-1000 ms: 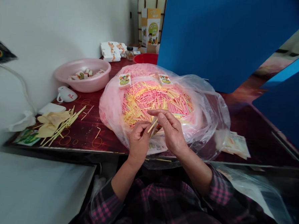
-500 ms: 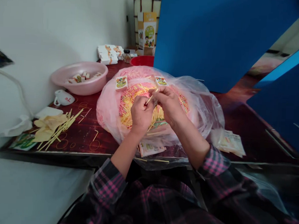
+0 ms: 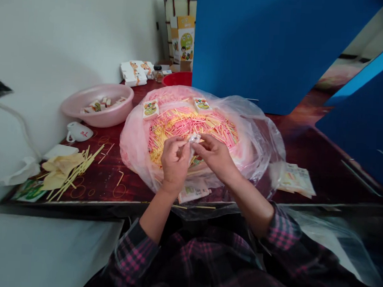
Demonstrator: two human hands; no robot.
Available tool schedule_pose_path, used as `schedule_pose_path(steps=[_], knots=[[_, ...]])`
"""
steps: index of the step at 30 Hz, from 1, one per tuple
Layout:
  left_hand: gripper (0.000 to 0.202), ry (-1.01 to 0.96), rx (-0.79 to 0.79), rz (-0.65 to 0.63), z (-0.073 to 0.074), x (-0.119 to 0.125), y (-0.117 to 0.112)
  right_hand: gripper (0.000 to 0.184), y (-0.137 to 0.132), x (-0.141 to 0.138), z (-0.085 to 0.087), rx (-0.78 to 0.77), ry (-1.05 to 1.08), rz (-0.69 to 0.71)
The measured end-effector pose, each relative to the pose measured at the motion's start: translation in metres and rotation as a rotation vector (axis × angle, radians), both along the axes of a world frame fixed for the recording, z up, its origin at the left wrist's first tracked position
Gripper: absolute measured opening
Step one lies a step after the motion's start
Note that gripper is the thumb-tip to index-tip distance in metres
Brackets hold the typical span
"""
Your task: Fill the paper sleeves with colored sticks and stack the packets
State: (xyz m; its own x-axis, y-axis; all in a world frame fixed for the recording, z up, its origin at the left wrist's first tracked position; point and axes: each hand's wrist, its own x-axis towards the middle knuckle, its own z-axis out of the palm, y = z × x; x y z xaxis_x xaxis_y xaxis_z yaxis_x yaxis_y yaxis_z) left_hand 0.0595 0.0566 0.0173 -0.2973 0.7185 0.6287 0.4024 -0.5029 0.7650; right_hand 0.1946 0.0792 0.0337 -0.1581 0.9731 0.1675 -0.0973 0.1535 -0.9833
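My left hand (image 3: 175, 164) and my right hand (image 3: 214, 155) meet above a large heap of pink and yellow sticks (image 3: 192, 128). Their fingertips pinch a small clear plastic packet (image 3: 194, 138), though the fingers hide part of it. The heap lies inside a clear plastic bag (image 3: 262, 143) with a pink lining. Two printed cartoon packets (image 3: 151, 109) (image 3: 202, 105) rest at the heap's far side. Another printed packet (image 3: 193, 195) lies on the plastic just beyond my wrists.
On the dark red table (image 3: 93, 177) stand a pink basin (image 3: 97, 106) of small packets, a white mug (image 3: 79, 132) and a loose bundle of yellow sticks (image 3: 77, 167). Printed sheets (image 3: 297, 180) lie to the right. Blue panels (image 3: 257, 44) rise behind.
My hands have moved lower and closer to me. They pinched a pale stick earlier and now pinch a small clear packet. The camera view has shifted slightly.
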Motion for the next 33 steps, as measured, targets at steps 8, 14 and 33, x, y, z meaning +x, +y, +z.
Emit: schedule_pose_path(steps=[8, 14, 33], knots=[[0.045, -0.455, -0.355, -0.429, -0.001, 0.018, -0.026, 0.037, -0.024, 0.020, 0.001, -0.058, 0.249, -0.010], [0.034, -0.367, -0.407, -0.446, 0.002, 0.028, -0.040, 0.033, -0.047, 0.027, -0.003, -0.084, 0.153, -0.018], [0.034, 0.208, -0.585, -0.316, -0.011, -0.027, -0.087, 0.026, -0.054, 0.252, -0.047, -0.102, -0.699, -0.903]])
